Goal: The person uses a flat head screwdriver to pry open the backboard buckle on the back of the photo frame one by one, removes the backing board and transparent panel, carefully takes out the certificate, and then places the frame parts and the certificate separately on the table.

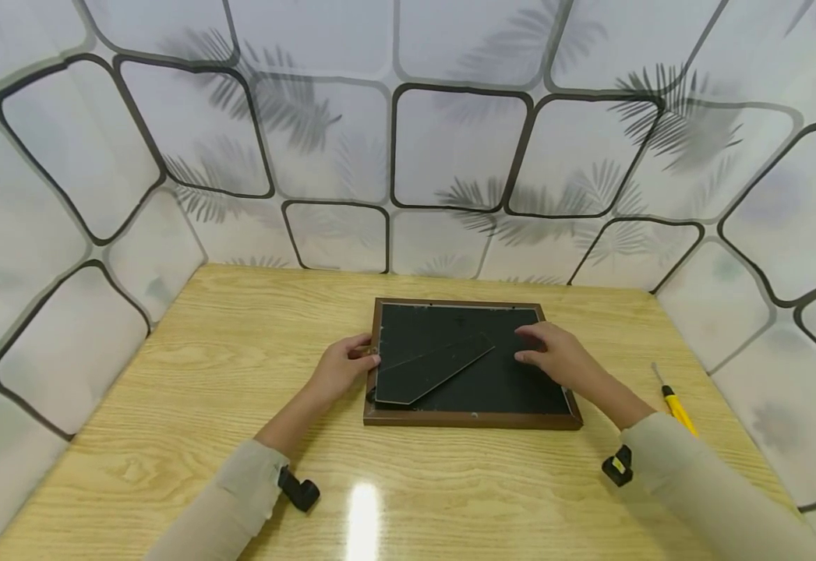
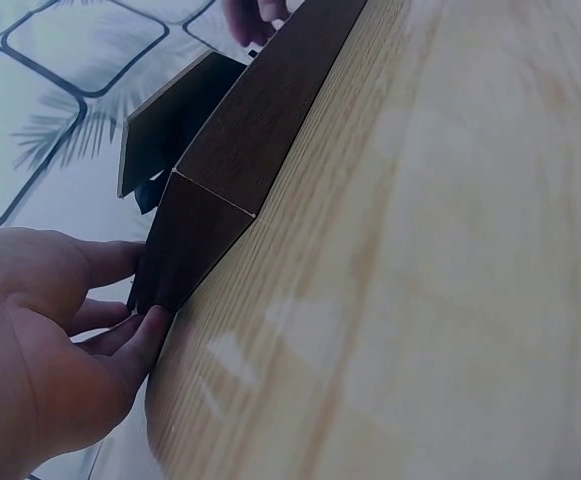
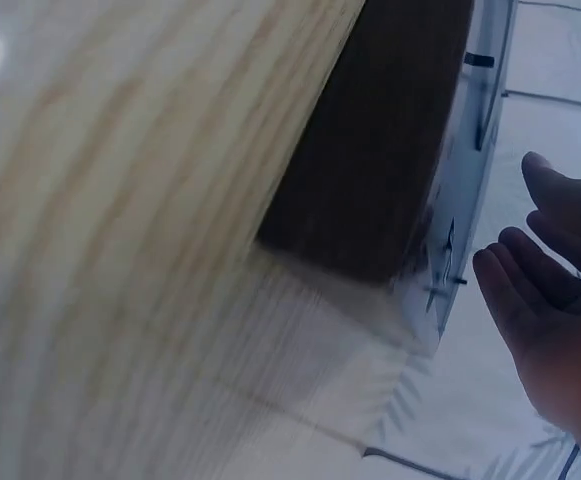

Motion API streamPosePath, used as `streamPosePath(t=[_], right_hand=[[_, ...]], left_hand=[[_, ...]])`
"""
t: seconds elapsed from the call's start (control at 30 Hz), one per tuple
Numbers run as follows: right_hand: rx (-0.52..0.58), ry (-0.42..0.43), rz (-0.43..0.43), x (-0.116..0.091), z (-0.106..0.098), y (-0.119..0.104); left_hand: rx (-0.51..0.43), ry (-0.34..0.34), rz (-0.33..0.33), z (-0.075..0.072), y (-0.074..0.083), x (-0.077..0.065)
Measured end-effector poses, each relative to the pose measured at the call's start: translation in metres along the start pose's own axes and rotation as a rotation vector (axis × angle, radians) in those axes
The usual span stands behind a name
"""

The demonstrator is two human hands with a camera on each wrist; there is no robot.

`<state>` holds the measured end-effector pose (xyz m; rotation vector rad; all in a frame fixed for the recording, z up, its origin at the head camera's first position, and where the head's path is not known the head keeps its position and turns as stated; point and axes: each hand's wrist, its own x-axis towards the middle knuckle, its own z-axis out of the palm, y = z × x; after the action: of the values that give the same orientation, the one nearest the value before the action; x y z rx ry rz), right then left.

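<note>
A brown picture frame [image 1: 474, 419] lies back side up on the table, its black backing board [image 1: 443, 323] showing. A black easel stand [image 1: 436, 370] slants across the board, and in the left wrist view that stand [image 2: 160, 115] is raised off the back. At the frame's left side, my left hand [image 1: 340, 368] grips the edge, thumb on top and fingers against the outer side. My right hand [image 1: 556, 357] hovers over the right part of the board, thumb and fingers apart and holding nothing. In the right wrist view, this hand [image 3: 560, 290] is apart from the frame.
A screwdriver with a yellow and black handle [image 1: 677, 409] lies on the wood-grain table [image 1: 239, 335], right of the frame. Patterned curtain-like walls [image 1: 457, 148] stand behind the table and at both sides. Black wrist cameras [image 1: 298, 491] sit at both sleeves.
</note>
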<state>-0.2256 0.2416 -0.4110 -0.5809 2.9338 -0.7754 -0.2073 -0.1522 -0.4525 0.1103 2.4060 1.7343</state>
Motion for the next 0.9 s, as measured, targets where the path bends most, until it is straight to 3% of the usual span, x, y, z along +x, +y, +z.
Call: streamPosePath(t=[0.4, 0.9], right_hand=[[-0.018, -0.151, -0.074, 0.041, 0.020, -0.015], [-0.100, -0.230, -0.129, 0.046, 0.027, -0.024]], left_hand=[[-0.019, -0.016, 0.009, 0.002, 0.001, 0.001], [0.008, -0.042, -0.005, -0.003, 0.004, -0.006]])
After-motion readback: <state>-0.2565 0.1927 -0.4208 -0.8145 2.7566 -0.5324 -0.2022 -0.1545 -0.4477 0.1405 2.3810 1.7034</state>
